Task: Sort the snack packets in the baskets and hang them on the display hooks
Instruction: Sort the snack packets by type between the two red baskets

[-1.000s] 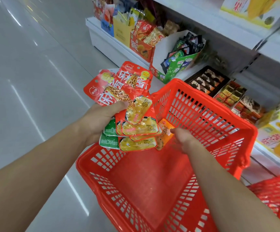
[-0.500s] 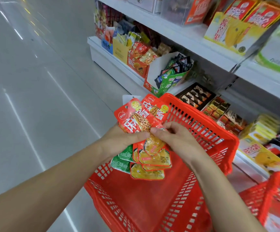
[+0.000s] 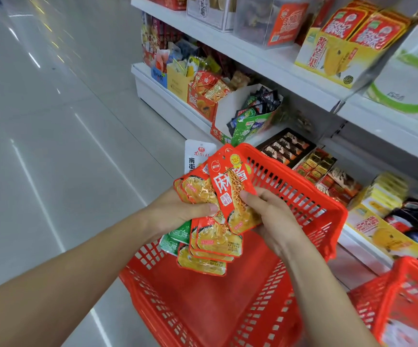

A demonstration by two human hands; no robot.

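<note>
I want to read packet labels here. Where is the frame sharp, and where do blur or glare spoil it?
Head view, centre: the red packet pinched in the right hand is sharp, large print legible; head view, lower right: the second basket is smeared by blur; head view, left: the floor carries streaks of glare.

Left hand (image 3: 178, 214) and right hand (image 3: 271, 219) bare; forearms (image 3: 78, 271) bare to the frame's edge.

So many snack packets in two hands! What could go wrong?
The left hand holds a fanned bunch of packets under one thumb; the lowest could slip into the red basket below. The right hand pinches one red packet; tugging it might drag neighbours loose.
</note>
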